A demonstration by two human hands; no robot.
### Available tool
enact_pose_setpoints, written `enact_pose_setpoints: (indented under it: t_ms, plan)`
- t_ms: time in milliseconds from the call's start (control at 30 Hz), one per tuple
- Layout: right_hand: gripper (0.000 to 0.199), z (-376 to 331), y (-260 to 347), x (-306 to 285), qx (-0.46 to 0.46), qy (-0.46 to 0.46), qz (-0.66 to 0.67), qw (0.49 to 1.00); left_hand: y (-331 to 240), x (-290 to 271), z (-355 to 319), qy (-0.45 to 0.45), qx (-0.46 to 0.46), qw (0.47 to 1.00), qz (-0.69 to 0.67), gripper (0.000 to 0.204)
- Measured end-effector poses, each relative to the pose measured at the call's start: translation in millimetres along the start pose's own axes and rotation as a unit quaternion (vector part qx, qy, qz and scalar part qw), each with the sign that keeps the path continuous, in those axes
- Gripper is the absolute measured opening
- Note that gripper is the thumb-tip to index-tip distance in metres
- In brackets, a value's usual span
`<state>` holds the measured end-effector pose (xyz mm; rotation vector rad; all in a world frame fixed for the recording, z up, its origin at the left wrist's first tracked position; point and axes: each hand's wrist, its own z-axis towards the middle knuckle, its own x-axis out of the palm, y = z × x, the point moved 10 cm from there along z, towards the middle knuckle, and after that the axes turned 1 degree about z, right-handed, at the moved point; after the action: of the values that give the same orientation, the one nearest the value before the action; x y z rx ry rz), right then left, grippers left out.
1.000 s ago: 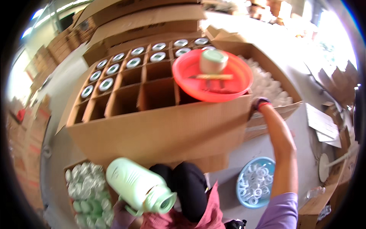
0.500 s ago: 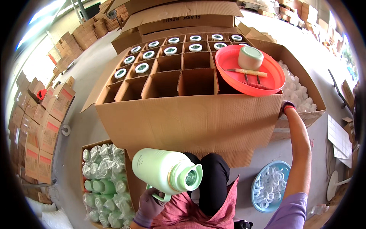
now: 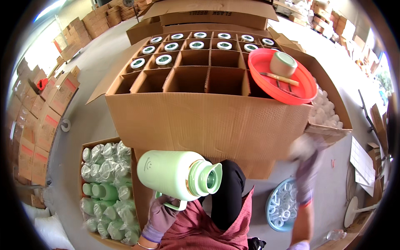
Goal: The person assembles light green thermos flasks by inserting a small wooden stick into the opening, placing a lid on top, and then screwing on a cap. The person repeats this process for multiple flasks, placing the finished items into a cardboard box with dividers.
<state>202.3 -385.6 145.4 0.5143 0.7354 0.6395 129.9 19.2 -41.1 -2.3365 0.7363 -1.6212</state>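
Observation:
A light green vacuum jug (image 3: 166, 175) lies tilted on its side over my lap, its open spout facing right. My left hand (image 3: 161, 216), in a greyish-purple glove, is closed round the jug's handle from below. To the right of the big carton, my gloved right hand (image 3: 309, 171) is smeared by motion. At its fingers shows a blurred white rounded piece (image 3: 301, 148), much like the white rounded pieces (image 3: 325, 109) in the carton at the right. The fingers themselves are not sharp.
In front stands a big divided carton (image 3: 208, 121) with several white-ringed glass flask liners (image 3: 163, 60). A red basin (image 3: 283, 96) with a cup and tools rests on its right corner. A carton of green jug bodies (image 3: 104, 191) is at left, a blue basin (image 3: 273, 223) of clear rings at right.
My right hand has come out of the right-hand carton, back toward me, with a white piece at its fingers. The jug stays in my left hand; the view has shifted slightly.

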Motion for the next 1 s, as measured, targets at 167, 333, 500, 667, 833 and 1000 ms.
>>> enact_pose_setpoints:
  t_ms: [167, 333, 500, 667, 833, 1000]
  plan:
    - [0.057, -88.5, 98.3, 116.9, -0.068, 0.208, -0.006, 0.976, 6.2, -8.7, -1.7, -0.07, -0.006, 0.996, 0.052, 0.026]
    - [0.043, -90.5, 107.7, 134.5, -0.053, 0.245, -0.04, 0.967, -10.3, 7.6, -10.2, 0.017, 0.119, 0.951, 0.284, 0.028]
    - [0.038, -85.6, 103.0, 137.8, 0.067, 0.207, 0.087, 0.972, -39.0, 8.5, -20.7, -0.013, 0.292, 0.777, 0.558, 0.032]
    - [0.037, -65.7, 102.5, 145.1, -0.008, 0.23, 0.144, 0.963, -46.4, 22.1, -1.1, 0.014, 0.259, 0.884, 0.388, 0.037]
    - [0.033, 98.1, 109.7, 84.0, -0.125, 0.062, -0.029, 0.99, -38.1, 24.5, 18.6, 0.04, 0.139, 0.989, 0.038, 0.033]
    - [0.078, 255.6, -50.8, 100.4, 0.03, 0.057, -0.367, 0.928, -24.2, 18.9, 24.3, 0.031, 0.106, 0.99, -0.085, 0.032]
